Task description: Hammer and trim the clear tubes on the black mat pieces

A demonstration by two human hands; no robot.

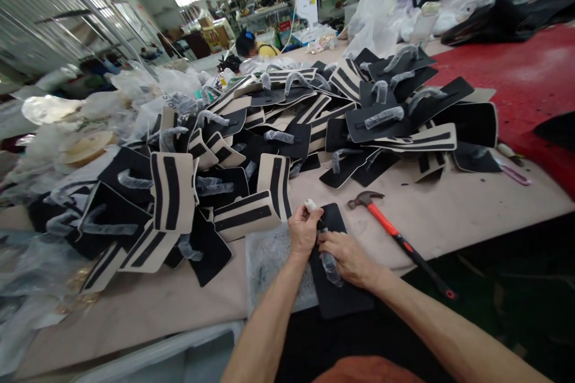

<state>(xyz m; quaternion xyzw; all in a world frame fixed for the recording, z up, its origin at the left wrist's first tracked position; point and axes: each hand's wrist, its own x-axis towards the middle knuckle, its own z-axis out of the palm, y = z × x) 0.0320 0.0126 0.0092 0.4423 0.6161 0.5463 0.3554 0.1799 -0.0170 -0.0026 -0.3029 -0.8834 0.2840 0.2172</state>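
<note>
A black panel (333, 302) lies in front of me, partly over a grey slab (265, 266). On this panel is a dark handle wrapped in clear plastic (330, 267). My right hand (348, 257) is closed around the wrapped handle. At the handle's far end, my left hand (303, 232) is closed in a pinch, with a small white-tipped thing (310, 205) sticking out above its fingers; its kind is not clear. A claw hammer (389, 224) with a red and black grip lies to the right of the panel.
Across the table (215, 296) spreads a heap of similar panels (173, 191), some showing beige backs with black strips. Clear plastic bags (135, 87) lie behind and left. A red surface (516, 72) is at the right, a pale bin (202, 353) below. Several people work farther back.
</note>
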